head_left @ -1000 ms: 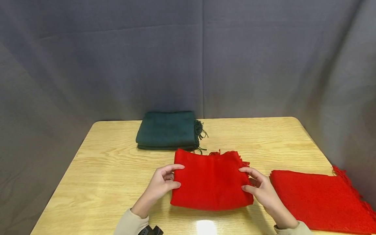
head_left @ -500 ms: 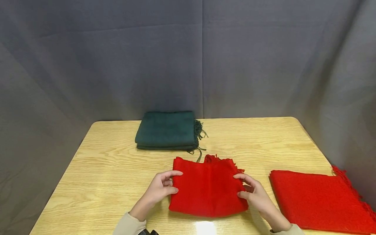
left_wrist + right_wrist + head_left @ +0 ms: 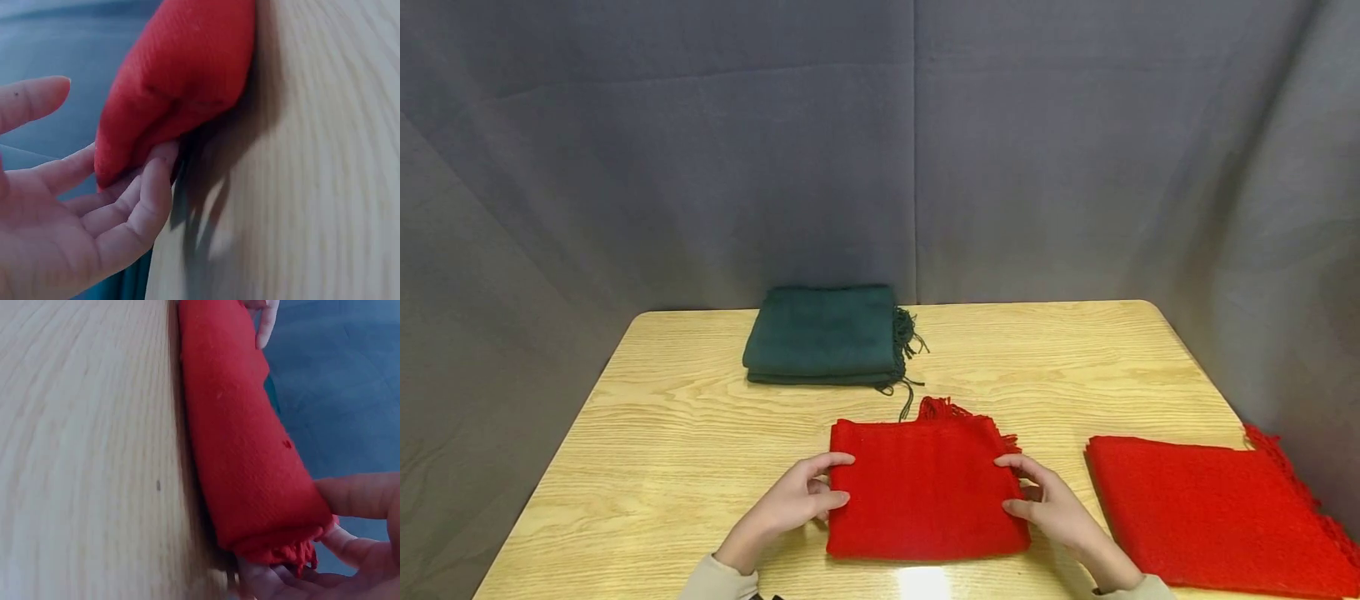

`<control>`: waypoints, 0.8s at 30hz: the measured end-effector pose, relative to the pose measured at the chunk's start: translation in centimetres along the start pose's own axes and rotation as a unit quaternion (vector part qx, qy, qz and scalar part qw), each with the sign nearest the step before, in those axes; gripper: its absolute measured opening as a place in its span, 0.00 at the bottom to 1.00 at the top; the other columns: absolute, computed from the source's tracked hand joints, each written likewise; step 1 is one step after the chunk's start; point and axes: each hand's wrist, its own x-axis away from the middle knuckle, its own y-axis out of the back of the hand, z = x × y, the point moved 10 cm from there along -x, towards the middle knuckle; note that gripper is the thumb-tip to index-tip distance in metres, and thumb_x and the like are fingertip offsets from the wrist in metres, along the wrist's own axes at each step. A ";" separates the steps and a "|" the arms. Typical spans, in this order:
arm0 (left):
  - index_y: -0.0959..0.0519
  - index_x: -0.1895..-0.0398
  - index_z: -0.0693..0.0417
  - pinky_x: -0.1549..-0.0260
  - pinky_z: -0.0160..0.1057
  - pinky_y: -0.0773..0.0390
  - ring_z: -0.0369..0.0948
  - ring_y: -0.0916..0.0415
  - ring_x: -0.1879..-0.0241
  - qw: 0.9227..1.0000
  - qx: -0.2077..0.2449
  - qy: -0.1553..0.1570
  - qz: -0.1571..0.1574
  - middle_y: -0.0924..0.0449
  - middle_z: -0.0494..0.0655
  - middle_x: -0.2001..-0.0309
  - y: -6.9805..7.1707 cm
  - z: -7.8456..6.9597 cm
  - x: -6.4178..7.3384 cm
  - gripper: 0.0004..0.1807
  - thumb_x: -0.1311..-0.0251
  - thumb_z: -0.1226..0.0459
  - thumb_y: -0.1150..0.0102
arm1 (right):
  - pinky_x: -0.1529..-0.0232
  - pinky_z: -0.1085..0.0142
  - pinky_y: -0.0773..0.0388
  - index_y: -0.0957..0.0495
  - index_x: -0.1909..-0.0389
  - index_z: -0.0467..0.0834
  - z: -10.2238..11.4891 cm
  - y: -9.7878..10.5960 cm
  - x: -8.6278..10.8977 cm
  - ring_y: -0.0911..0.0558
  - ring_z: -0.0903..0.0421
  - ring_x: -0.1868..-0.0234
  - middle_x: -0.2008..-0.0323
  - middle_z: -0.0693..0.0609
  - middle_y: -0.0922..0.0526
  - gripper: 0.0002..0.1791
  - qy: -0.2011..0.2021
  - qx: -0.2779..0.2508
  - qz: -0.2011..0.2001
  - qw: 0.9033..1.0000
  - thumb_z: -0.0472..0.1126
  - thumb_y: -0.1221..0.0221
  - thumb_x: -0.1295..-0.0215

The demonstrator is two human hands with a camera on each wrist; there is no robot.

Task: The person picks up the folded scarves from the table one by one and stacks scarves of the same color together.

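Note:
A folded red scarf point(image 3: 928, 496) lies near the table's front, with fringe showing at its far and right edges. My left hand point(image 3: 808, 492) is at its left end; in the left wrist view its fingers point(image 3: 140, 206) curl in under the scarf's edge, while the thumb stands apart from the cloth. At the right end my right hand point(image 3: 1045, 500) grips the scarf, thumb point(image 3: 356, 495) on top and the other fingers at the fringed end and underneath. The scarf's underside is hidden in the head view.
A folded dark green scarf point(image 3: 822, 333) lies at the back of the wooden table point(image 3: 662, 458), its fringe to the right. A second folded red scarf point(image 3: 1217, 512) lies at the right edge, its fringe hanging outward. Grey curtains point(image 3: 737, 167) surround the table.
Both hands have brought the red scarf toward the front edge and slightly left. Its raised, bent surface now lies flatter. The other two scarves have not moved.

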 end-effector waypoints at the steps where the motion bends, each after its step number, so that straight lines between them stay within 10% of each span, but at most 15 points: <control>1: 0.37 0.40 0.67 0.79 0.44 0.24 0.42 0.29 0.80 1.000 -0.007 0.001 0.001 0.26 0.50 0.71 0.0 0.1 0.1 0.27 0.43 0.70 0.45 | 0.64 0.64 0.25 0.36 0.45 0.31 -0.2 0.0 0.0 0.24 0.49 0.61 0.52 0.35 0.33 0.28 -0.003 0.002 0.001 1.000 0.25 0.42 0.49; 6: 0.33 0.42 0.63 0.78 0.36 0.30 0.40 0.32 0.76 0.992 -0.119 -0.027 -0.011 0.26 0.49 0.65 0.2 -0.2 0.1 0.25 0.43 0.68 0.43 | 0.64 0.63 0.27 0.34 0.45 0.33 -0.4 0.5 0.0 0.26 0.50 0.60 0.54 0.38 0.32 0.28 -0.008 0.039 -0.019 0.999 0.26 0.40 0.50; 9: 0.29 0.44 0.60 0.68 0.38 0.30 0.41 0.31 0.67 0.968 -0.242 -0.057 -0.026 0.27 0.49 0.58 0.3 -1.2 0.1 0.22 0.44 0.65 0.42 | 0.65 0.65 0.27 0.32 0.46 0.33 -0.2 1.3 0.0 0.27 0.51 0.61 0.53 0.38 0.31 0.27 -0.008 0.058 -0.042 0.997 0.25 0.40 0.50; 13: 0.23 0.51 0.58 0.72 0.36 0.31 0.38 0.32 0.71 0.924 -0.367 -0.082 -0.071 0.27 0.42 0.72 0.5 -3.6 0.2 0.17 0.46 0.65 0.42 | 0.65 0.66 0.25 0.31 0.47 0.33 0.0 2.5 0.1 0.25 0.52 0.62 0.51 0.37 0.30 0.25 -0.021 0.055 -0.076 0.995 0.24 0.41 0.50; 15: 0.22 0.54 0.58 0.79 0.34 0.36 0.35 0.36 0.79 0.915 -0.383 -0.092 -0.088 0.33 0.38 0.80 0.4 -4.7 0.3 0.15 0.46 0.65 0.41 | 0.67 0.66 0.24 0.31 0.48 0.32 0.1 3.1 0.3 0.25 0.53 0.63 0.52 0.36 0.29 0.24 -0.025 0.053 -0.091 0.994 0.24 0.42 0.49; 24: 0.24 0.61 0.61 0.83 0.30 0.35 0.30 0.41 0.87 0.940 -0.302 -0.145 -0.062 0.34 0.38 0.84 -1.9 -6.6 -0.9 0.09 0.45 0.67 0.42 | 0.70 0.64 0.24 0.31 0.53 0.29 1.7 4.4 1.1 0.23 0.54 0.67 0.59 0.37 0.25 0.18 -0.011 0.059 -0.113 0.992 0.28 0.41 0.46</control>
